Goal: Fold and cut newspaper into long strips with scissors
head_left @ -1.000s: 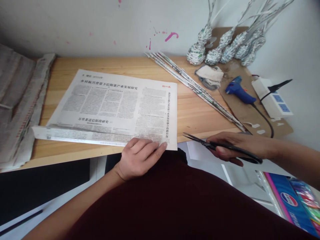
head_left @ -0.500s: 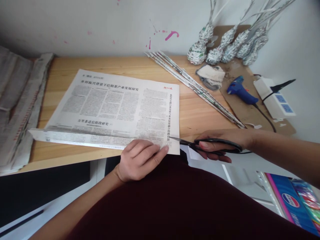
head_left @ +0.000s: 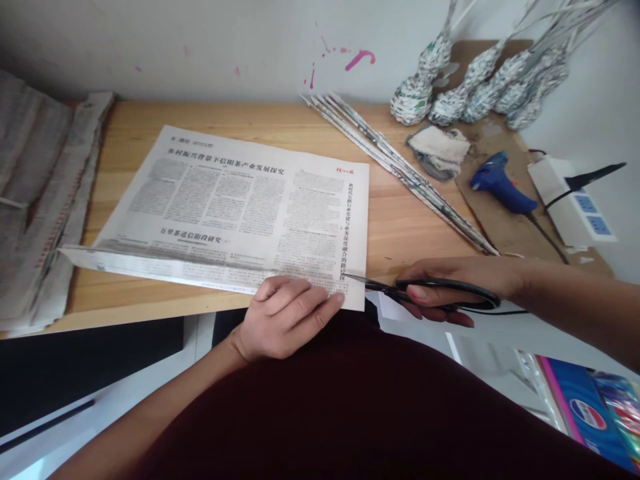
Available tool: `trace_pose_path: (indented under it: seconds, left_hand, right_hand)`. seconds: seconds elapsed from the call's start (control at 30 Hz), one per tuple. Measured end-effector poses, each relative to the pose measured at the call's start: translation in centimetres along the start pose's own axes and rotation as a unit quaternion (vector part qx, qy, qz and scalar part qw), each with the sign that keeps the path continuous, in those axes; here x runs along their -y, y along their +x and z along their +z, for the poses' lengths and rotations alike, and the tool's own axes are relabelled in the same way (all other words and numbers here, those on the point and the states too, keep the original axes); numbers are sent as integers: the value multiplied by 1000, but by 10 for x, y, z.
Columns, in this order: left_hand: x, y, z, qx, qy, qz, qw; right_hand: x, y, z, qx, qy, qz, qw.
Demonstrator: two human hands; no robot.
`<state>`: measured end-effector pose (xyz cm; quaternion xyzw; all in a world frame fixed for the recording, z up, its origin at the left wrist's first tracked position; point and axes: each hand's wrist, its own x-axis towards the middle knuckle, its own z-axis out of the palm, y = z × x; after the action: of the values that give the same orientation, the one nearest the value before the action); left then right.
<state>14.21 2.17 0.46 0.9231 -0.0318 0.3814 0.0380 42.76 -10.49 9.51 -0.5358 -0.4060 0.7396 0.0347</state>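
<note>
1. A newspaper is lying on the tabletop in front of the person, its near edge folding into a long strip and its right front corner poking out past the wood
2. The left hand is resting on the folded strip near that corner, fingers curling over the paper; its thumb is hiding from sight, so I cannot tell whether it is pinching the sheet
3. The right hand is gripping a pair of scissors by the black handles, and the two hands are sitting apart
4. The scissors are pointing left, one blade lying over the newspaper's right edge, near the left fingertips; I cannot tell where the other blade is sitting
5. Behind the scissors, thin paper sticks are lying slantwise in a bundle
6. At the far right, a blue glue gun is lying on cardboard, with a power strip sitting beside it
7. A rag is lying in front of several gourd-shaped paper bottles, which are leaning near the wall
8. More old papers are piling up at the far left
</note>
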Motion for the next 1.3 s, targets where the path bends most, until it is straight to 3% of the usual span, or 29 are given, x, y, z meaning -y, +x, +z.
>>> trace_pose_path:
  seconds: [0.13, 0.2, 0.27, 0.33, 0.43, 0.53, 0.63, 0.77, 0.9, 1.0, 1.3]
  left_hand:
    - [-12, -9, -11, 8, -34, -46, 998]
    - [-21, -18, -14, 33, -137, -136, 981]
    - [-30, -27, -16, 65, -293, -278, 912]
    - [-34, -32, -17, 81, -442, -399, 799]
    - [-36, -30, -19, 79, -569, -486, 659]
    - [-40, -22, -24, 51, -578, -581, 571]
    - [-47, -13, -26, 9, -539, -670, 511]
    - [-56, -3, -23, -32, -511, -706, 490]
    - [-60, 5, -17, -60, -475, -707, 520]
    - [-62, 10, -18, -43, -446, -715, 536]
    - [-61, 11, -23, 11, -426, -724, 542]
  right_hand:
    - [-3, 0, 2, -3, 0, -5, 1000]
    - [-5, 0, 3, -14, -3, 1, 1000]
    - [-7, 0, 5, -25, -8, 5, 1000]
    - [-8, 1, 8, -26, -12, 1, 1000]
    - [-7, 3, 14, -14, -13, -17, 1000]
    - [-5, 7, 23, -11, -6, -29, 1000]
    - [-8, 12, 31, -20, -22, -19, 999]
    - [-21, 17, 41, -32, -29, -27, 999]
    - [-32, 16, 47, -46, 6, -38, 998]
    - [-33, 15, 49, -55, 13, -40, 998]
    - [-27, 22, 52, -53, -6, -34, 998]
